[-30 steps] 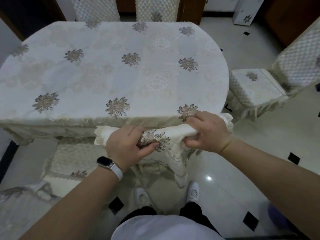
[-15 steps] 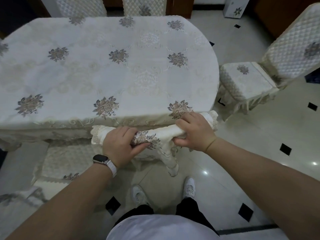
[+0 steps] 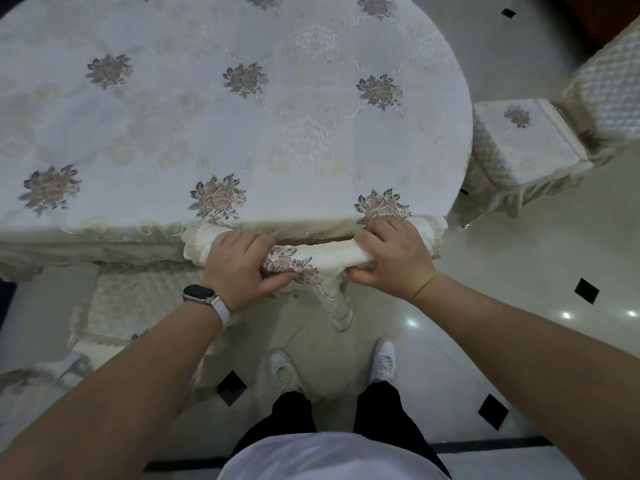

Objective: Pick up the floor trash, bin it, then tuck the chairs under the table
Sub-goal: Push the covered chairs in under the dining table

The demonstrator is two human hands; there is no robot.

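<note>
A cream fabric-covered chair back stands right against the near edge of the oval table, which wears a white cloth with flower motifs. My left hand grips the top rail on its left part. My right hand grips the rail's right part. The chair's seat is hidden under the tablecloth; one covered rear leg shows below the rail. No floor trash is visible.
A second quilted chair stands pulled out at the table's right end. Another quilted seat sits at the lower left, partly under the table. My feet stand on glossy tile with black diamond insets.
The chair back has moved forward until it meets the table edge, and my head has come closer over the table. Both hands keep the same grip.
</note>
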